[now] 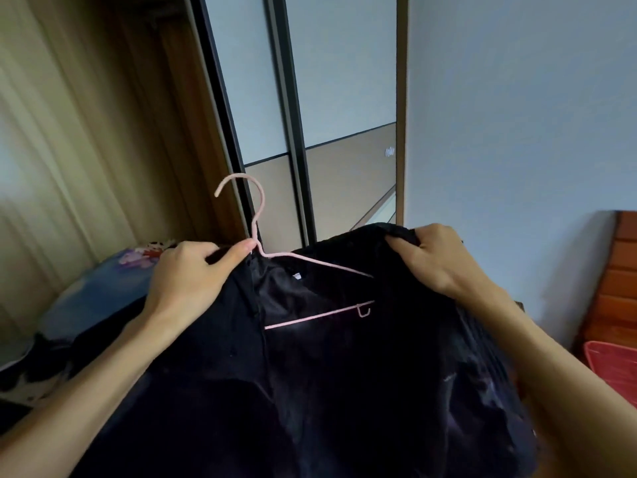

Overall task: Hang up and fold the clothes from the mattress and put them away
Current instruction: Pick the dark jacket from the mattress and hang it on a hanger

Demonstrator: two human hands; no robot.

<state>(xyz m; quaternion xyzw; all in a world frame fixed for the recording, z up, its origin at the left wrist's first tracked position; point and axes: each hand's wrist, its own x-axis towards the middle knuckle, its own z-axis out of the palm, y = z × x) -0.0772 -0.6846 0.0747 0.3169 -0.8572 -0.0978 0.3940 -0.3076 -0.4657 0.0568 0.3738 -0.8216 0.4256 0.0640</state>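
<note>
A person threads a pink hanger point(257, 220) into a dark garment point(327, 374), held up in front of sliding wardrobe doors point(344, 98). The left hand point(188, 270) pinches the base of the hanger's hook together with the collar cloth. The right hand point(434, 260) has its fingers curled round a bunch of the garment's far shoulder. One hanger arm and the lower bar lie bare in the neck opening (that shoulder looks not yet seated), so this piece appears only half hung and has yet to go into the wardrobe. Patterned bedding point(96, 298) shows at lower left. Whether more clothes wait there cannot be told. A red basket point(610, 367) stands at right.
</note>
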